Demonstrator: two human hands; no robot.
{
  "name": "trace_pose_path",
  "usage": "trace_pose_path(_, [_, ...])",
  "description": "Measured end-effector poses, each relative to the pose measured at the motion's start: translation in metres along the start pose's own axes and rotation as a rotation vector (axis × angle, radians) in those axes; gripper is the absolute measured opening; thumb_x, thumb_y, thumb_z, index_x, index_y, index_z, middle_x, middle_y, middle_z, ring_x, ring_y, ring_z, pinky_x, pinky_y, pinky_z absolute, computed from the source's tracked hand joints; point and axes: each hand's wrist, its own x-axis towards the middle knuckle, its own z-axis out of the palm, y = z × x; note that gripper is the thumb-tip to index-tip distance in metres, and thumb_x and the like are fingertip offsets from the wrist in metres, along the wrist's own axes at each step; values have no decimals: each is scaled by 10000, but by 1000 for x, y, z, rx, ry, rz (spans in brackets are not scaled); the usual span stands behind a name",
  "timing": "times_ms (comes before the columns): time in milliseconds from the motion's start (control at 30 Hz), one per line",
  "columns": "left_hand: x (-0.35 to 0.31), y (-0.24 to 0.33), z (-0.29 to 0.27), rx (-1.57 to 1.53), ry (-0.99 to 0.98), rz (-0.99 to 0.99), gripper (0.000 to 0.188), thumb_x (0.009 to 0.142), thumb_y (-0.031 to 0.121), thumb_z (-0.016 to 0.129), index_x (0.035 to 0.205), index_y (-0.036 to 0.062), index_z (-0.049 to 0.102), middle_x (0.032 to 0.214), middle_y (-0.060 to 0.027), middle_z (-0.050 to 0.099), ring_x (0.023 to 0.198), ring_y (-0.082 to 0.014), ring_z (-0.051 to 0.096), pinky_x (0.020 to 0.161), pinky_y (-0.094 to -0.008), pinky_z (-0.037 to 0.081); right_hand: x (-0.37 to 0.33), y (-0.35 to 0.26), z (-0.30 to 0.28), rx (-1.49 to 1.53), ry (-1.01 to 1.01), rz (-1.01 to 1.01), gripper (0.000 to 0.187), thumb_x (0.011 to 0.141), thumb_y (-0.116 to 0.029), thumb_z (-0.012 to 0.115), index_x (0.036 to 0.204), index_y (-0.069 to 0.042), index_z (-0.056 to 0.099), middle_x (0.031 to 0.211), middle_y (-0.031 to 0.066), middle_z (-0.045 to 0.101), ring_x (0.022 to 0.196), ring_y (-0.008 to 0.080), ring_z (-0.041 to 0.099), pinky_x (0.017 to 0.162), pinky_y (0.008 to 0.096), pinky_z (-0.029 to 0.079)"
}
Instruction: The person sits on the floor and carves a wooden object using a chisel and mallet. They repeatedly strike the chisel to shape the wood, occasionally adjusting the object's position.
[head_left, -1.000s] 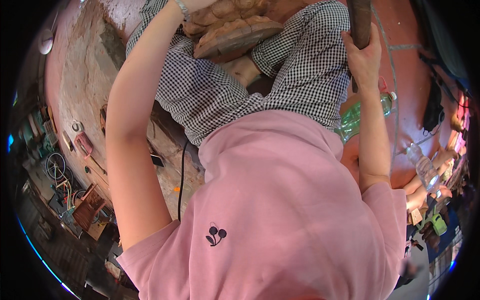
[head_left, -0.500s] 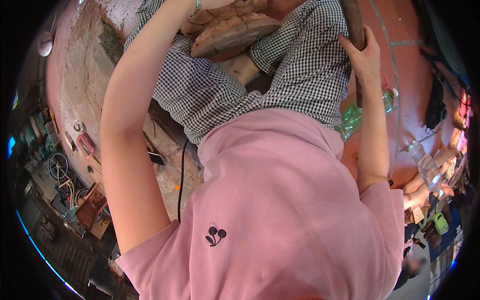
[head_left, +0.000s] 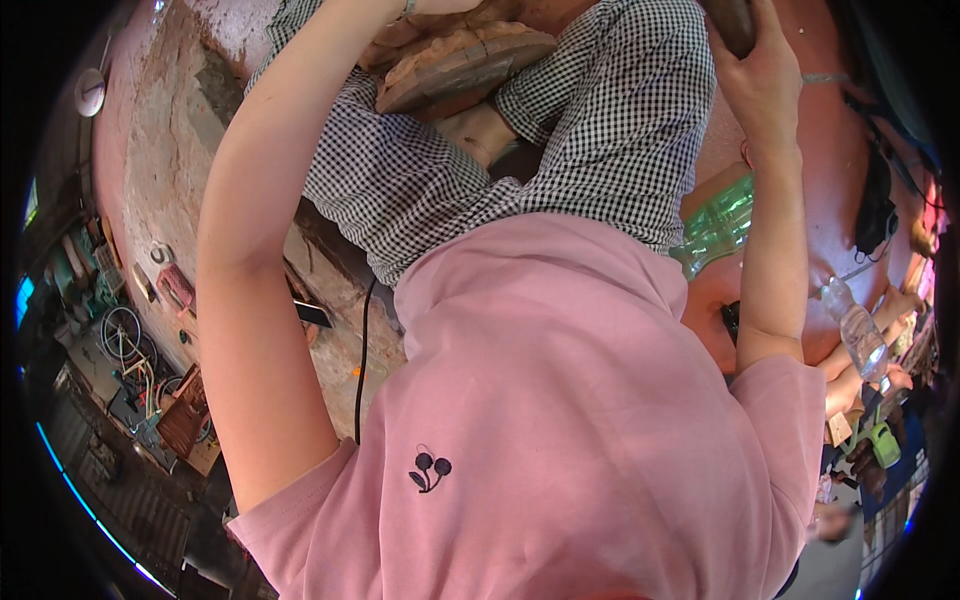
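Both arms up, hands at the top edge.

I see my right hand (head_left: 765, 75) with its fingers wrapped around a dark round handle (head_left: 730, 20). My left hand (head_left: 430, 6) is cut off by the picture's rim just above a brown wooden block (head_left: 460, 65), so I cannot tell its fingers. A green plastic bottle (head_left: 720, 225) lies beside my right forearm.

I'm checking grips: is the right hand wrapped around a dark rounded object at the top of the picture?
Yes, the right hand curls its fingers around a dark rounded object by the upper edge.
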Motion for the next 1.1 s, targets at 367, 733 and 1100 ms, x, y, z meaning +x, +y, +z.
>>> trace_pose_path(367, [-2,-3,1,12,-23,-11,210,815,211,687,948,72,602,761,-185,663,741,-386,657,657,-481,514,-10,-10,5,-234,21,2,435,786,-28,663,1206,-37,552,1072,223,650,1001,430,624,858,436,504])
trace_pose_path(733, [-1,-11,4,21,-4,5,266,826,222,682,988,34,587,754,-212,656,750,-407,657,665,-478,519,-12,14,29,98,181,11,444,793,17,653,1221,-39,551,1040,199,656,1007,329,652,873,391,496])
trace_pose_path(1100, [3,7,-4,87,-83,-9,455,827,218,659,1248,79,557,772,-216,661,739,-399,661,659,-485,525,-15,68,35,240,99,83,438,778,-4,661,1201,-47,555,1040,215,654,1010,384,642,862,415,500])
